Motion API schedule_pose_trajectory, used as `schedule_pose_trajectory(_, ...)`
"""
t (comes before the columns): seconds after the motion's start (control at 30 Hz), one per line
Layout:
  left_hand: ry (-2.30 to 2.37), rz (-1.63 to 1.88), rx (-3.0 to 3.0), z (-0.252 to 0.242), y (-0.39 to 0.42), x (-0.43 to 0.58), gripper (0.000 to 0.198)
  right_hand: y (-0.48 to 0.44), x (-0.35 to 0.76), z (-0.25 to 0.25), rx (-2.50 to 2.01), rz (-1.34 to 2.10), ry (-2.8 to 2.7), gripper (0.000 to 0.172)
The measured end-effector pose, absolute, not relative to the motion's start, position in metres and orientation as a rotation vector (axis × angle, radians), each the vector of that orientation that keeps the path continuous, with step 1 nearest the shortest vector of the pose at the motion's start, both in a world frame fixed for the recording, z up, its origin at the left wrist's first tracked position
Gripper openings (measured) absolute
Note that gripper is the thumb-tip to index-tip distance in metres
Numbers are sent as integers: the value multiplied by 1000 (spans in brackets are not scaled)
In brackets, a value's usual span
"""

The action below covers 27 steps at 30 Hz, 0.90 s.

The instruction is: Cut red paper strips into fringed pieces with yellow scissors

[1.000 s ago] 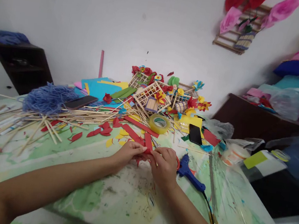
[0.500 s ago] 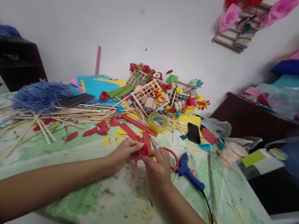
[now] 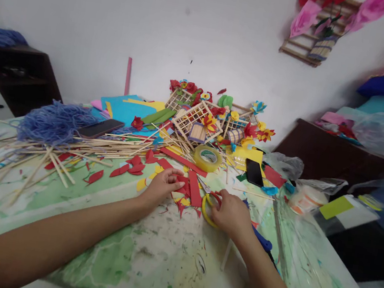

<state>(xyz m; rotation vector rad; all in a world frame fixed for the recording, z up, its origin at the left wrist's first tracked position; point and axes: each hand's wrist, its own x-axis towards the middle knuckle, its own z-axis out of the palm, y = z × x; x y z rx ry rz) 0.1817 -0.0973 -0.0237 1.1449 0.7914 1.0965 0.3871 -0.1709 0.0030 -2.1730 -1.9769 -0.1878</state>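
Just nearer than the tape roll [image 3: 207, 159], the right hand [image 3: 234, 213] gripped the scissors [image 3: 208, 191] beside a red strip [image 3: 193, 190]

The scissors lay within the bent fingers of the right hand, which were closed around the handles; whether any finger passed through a loop, I could not tell. Their blades stuck out beyond the fingertips, aimed toward the tape roll. Nearer than the tape roll and to its left, the left hand [image 3: 162, 187] had its thumb and fingers loosely bent and parted, the tips at the edge of some red scraps [image 3: 180, 207]; whether they touched, I could not tell. Between the two hands, on the near side of the tape roll, the red strip lay apart from the left thumb

The scissors had slim grey blades, one red handle and one yellow. The red strip looked flat, straight-sided and longer than wide, while the red scraps ended in ragged points. Right of the tape roll lay a dark phone [image 3: 254, 172]; nearer than that, a blue glue gun [image 3: 263, 240] was partly hidden by the right hand and arm
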Motion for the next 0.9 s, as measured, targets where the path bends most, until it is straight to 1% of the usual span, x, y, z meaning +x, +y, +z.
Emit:
schedule_pose_trajectory(0.23, 780, 1157, 1174, -22, -88, 176, 44, -170, 376, -7, -2235, -77, -1943, 38)
schedule_pose_trajectory(0.37, 782, 1190, 1182, -20, -87, 174, 44, -169, 386, 1, -2295, -51, -1863, 39)
schedule_pose_trajectory(0.47, 781, 1190, 1154, -20, -86, 173, 43, -167, 393, 5, -2310, -40, -1807, 44)
schedule_pose_trajectory(0.53, 787, 1177, 1073, -19, -86, 174, 43, -165, 392, 3, -2244, 12, -1788, 54)
schedule_pose_trajectory(0.63, 770, 1146, 899, -17, -89, 175, 43, -165, 382, -4, -1938, 202, -1769, 68)
schedule_pose_trajectory(0.67, 759, 1141, 849, -16, -90, 175, 42, -166, 377, -6, -1826, 258, -1771, 67)
schedule_pose_trajectory(0.73, 741, 1143, 786, -14, -94, 177, 40, -170, 367, -9, -1681, 288, -1784, 56)
schedule_pose_trajectory(0.8, 725, 1143, 767, -12, -99, 178, 39, -175, 358, -8, -1689, 288, -1796, 48)
schedule_pose_trajectory(0.9, 675, 1140, 792, -9, -103, 179, 41, -183, 350, -2, -1812, 214, -1869, 50)
